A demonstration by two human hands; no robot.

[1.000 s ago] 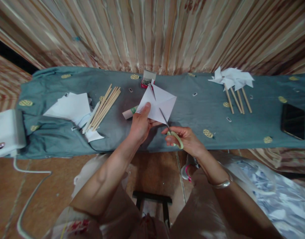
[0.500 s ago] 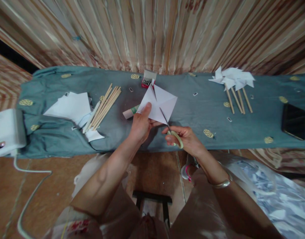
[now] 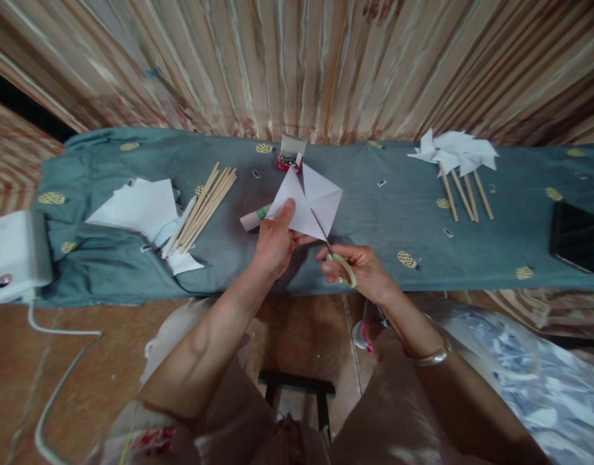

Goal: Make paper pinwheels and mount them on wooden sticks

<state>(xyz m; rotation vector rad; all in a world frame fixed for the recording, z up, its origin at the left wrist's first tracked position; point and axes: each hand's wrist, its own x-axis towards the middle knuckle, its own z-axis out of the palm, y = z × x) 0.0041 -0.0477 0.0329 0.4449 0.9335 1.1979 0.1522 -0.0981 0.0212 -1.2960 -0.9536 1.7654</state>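
Observation:
My left hand (image 3: 276, 240) pinches a white paper square (image 3: 307, 203) at its lower left corner and holds it up over the teal cloth (image 3: 365, 219). The paper has a cut slit at its top corner. My right hand (image 3: 359, 271) is closed on small scissors (image 3: 332, 250) with pale green handles. Their blades reach into the paper's lower edge. Just behind the paper stands an open little box of pins (image 3: 288, 157), and a glue stick (image 3: 253, 219) lies under its left edge.
On the left of the cloth lie loose white sheets (image 3: 139, 208) and a bundle of wooden sticks (image 3: 204, 203). Finished paper pinwheels on sticks (image 3: 456, 165) rest at the right, with a black phone (image 3: 573, 236) beyond. A white device (image 3: 13, 255) sits at the left end.
The flap at the paper's top corner has dropped flatter. Both hands have stayed almost where they were.

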